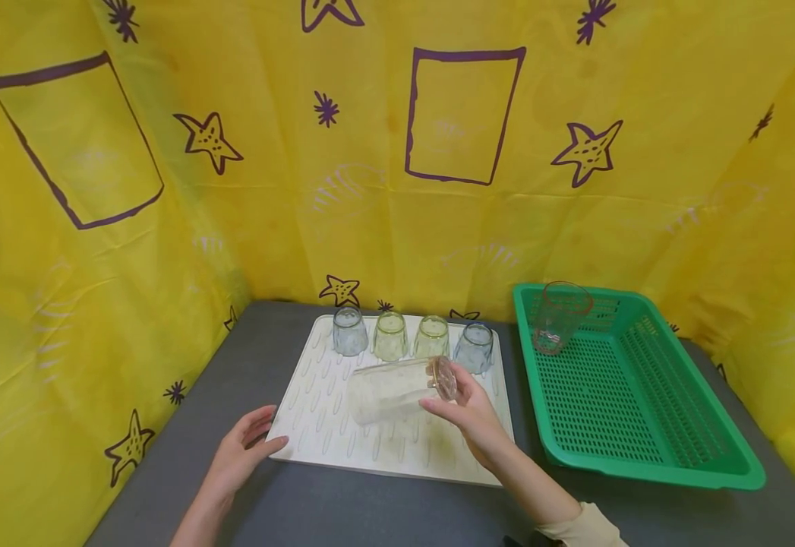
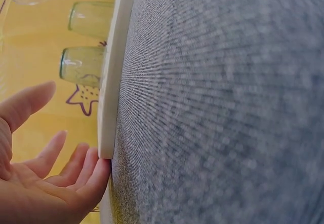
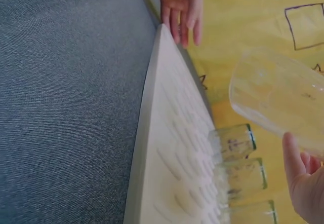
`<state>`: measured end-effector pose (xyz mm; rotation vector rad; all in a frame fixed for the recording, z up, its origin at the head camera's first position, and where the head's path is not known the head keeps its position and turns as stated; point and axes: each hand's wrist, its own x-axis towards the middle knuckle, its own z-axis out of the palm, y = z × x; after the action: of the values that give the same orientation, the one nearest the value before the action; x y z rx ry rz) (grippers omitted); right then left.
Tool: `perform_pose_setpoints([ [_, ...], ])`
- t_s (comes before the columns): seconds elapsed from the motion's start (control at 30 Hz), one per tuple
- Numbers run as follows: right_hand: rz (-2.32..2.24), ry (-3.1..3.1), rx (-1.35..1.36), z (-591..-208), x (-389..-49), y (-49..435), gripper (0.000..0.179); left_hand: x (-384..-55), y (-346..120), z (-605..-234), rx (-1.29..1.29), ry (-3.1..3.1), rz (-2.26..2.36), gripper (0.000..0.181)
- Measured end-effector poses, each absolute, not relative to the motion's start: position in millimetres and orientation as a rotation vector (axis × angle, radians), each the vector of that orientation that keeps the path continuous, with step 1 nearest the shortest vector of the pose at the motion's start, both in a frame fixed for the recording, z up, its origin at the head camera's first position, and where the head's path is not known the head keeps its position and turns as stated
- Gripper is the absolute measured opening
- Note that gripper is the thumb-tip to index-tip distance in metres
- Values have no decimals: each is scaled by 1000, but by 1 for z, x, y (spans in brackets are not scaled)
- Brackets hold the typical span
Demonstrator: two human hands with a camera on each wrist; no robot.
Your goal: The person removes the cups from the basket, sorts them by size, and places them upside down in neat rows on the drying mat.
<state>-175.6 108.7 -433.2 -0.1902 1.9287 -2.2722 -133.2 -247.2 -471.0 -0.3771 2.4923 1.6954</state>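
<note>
My right hand (image 1: 472, 414) grips a tall clear glass (image 1: 385, 393) around its thick base. The glass lies sideways in the air over a white ribbed drying board (image 1: 315, 414), mouth pointing left; the right wrist view shows the open end of the glass (image 3: 268, 89) above the board. At the board's near left corner is my left hand (image 1: 243, 447), fingers relaxed and holding nothing. A fingertip of the left hand (image 2: 55, 196) touches that corner in the left wrist view. Along the board's back edge, several small tinted glasses (image 1: 390, 338) stand upside down in a row.
To the right of the board sits a green plastic basket (image 1: 643, 472) with perforated walls. A clear tumbler with a reddish rim (image 1: 561, 327) stands in its far left corner. Yellow patterned cloth (image 1: 397, 228) hangs behind and at both sides of the dark grey table (image 1: 370, 509).
</note>
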Motion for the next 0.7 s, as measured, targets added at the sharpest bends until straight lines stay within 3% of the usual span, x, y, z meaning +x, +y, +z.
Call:
perform_pose_setpoints([
  [0.7,-2127,2108,-243,-441,-198,70,72,-134,-246,-475,-359,2489,1664,75],
])
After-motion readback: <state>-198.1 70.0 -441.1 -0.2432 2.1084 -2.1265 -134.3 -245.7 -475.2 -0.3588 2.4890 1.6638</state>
